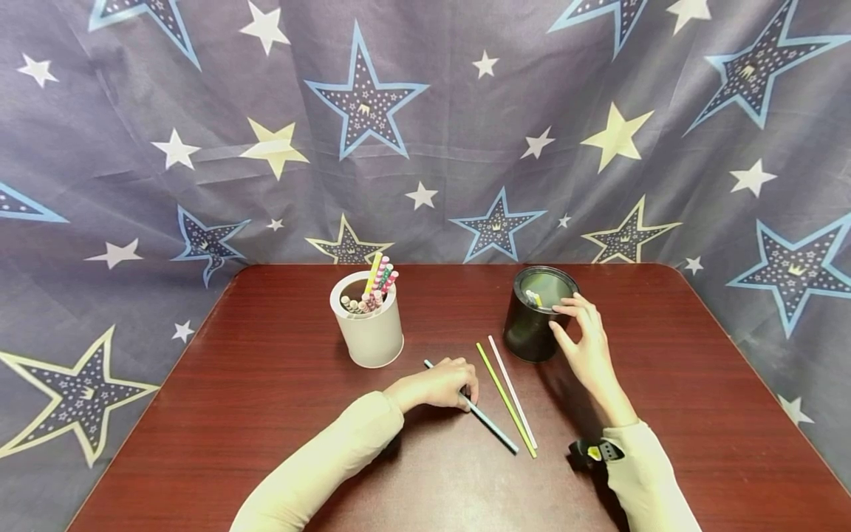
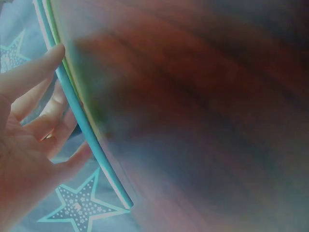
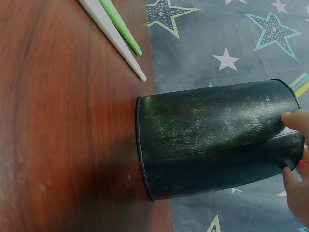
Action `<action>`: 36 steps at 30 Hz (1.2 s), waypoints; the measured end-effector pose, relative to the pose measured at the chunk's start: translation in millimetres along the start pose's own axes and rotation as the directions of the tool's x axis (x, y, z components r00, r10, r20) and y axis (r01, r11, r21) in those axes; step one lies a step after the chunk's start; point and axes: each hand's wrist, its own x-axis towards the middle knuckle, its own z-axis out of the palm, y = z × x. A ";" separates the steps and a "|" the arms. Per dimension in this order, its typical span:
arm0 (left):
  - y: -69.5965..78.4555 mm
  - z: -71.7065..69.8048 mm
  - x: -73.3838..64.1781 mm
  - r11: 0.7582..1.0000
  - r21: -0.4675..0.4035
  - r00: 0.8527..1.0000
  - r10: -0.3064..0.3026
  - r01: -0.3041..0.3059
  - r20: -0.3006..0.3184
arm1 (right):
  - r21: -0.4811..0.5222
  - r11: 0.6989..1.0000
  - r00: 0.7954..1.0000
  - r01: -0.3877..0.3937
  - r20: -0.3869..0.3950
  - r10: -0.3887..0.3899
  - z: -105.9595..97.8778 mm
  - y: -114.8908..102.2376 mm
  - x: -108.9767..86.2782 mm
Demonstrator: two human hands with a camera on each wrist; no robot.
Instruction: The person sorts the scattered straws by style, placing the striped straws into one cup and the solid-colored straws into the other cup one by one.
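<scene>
A light blue straw [image 1: 495, 427] slants across the table, and my left hand [image 1: 447, 383] pinches it near its middle. In the left wrist view the thumb lies in front of the blue straw [image 2: 87, 128], the other fingers behind it. Just right of that hand lie a green straw [image 1: 505, 399] and a pale pink straw [image 1: 512, 388], nearly side by side. At the back right stands a black can [image 1: 532, 332] with a few straws inside. My right hand [image 1: 585, 340] grips its rim, with fingertips on the side of the can [image 3: 212, 140] in the right wrist view.
An off-white can [image 1: 372, 340] holding several patterned straws [image 1: 380, 273] stands at the back left. A star-print curtain [image 1: 439, 133] hangs behind the reddish-brown table [image 1: 253, 355]. A black wrist device [image 1: 595, 452] sits by the right cuff.
</scene>
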 end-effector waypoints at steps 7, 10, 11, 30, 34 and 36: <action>-4.8 -6.3 -1.0 0.989 -0.123 0.994 0.070 -0.079 -0.079 | 0.000 1.000 1.000 0.000 -0.002 0.000 -0.5 0.8 -0.6; -5.3 -7.9 -1.9 0.977 -0.186 0.991 0.083 -0.101 -0.104 | -0.002 1.000 1.000 -0.004 -0.002 0.004 -0.5 1.5 -1.0; -5.2 -8.4 -2.1 0.974 -0.204 0.991 0.081 -0.102 -0.111 | -0.002 1.000 1.000 -0.005 -0.001 0.005 -0.6 1.7 -1.1; -4.3 -20.6 -4.9 0.909 -0.357 0.908 0.050 -0.214 -0.417 | -0.006 1.000 1.000 -0.009 0.008 0.009 -1.1 1.3 -0.7; -2.8 -23.5 -5.0 0.896 -0.390 0.888 0.010 -0.212 -0.460 | -0.004 1.000 1.000 -0.007 0.007 0.007 -0.5 0.9 -0.2; -1.6 -25.3 -5.2 0.886 -0.409 0.874 -0.009 -0.217 -0.485 | -0.001 1.000 1.000 -0.008 0.006 0.008 -0.3 0.8 -0.2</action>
